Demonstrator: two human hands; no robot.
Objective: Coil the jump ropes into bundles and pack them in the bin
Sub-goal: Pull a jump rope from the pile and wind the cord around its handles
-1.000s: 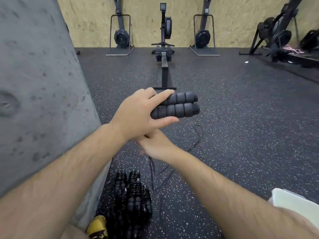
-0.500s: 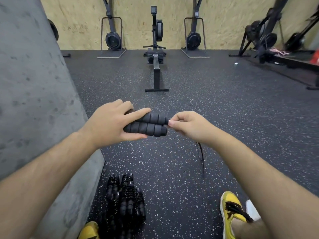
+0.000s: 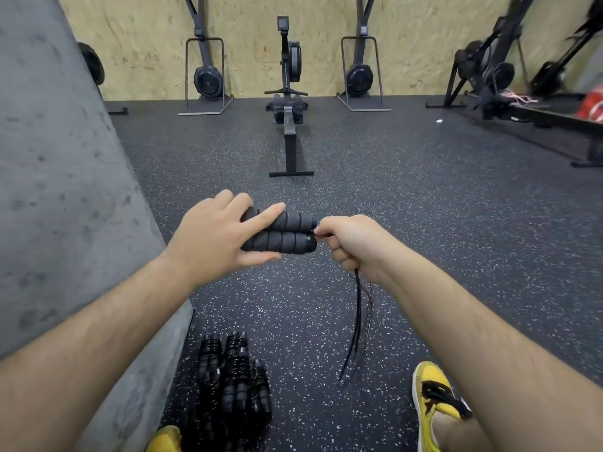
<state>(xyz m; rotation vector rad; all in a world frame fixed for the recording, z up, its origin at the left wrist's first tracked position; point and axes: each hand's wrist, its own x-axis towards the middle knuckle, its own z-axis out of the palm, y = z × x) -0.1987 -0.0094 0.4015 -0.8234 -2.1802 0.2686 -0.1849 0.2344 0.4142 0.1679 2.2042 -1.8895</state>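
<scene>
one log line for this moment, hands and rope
step: coiling | left hand: holds both handles side by side | right hand: grips cord at handle ends, rest hangs | bundles: on floor | bin: not seen

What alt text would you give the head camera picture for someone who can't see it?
A person's left hand holds two black jump rope handles together while the right hand grips the cord hanging toward the gym floor. Bundled ropes lie below.
</scene>
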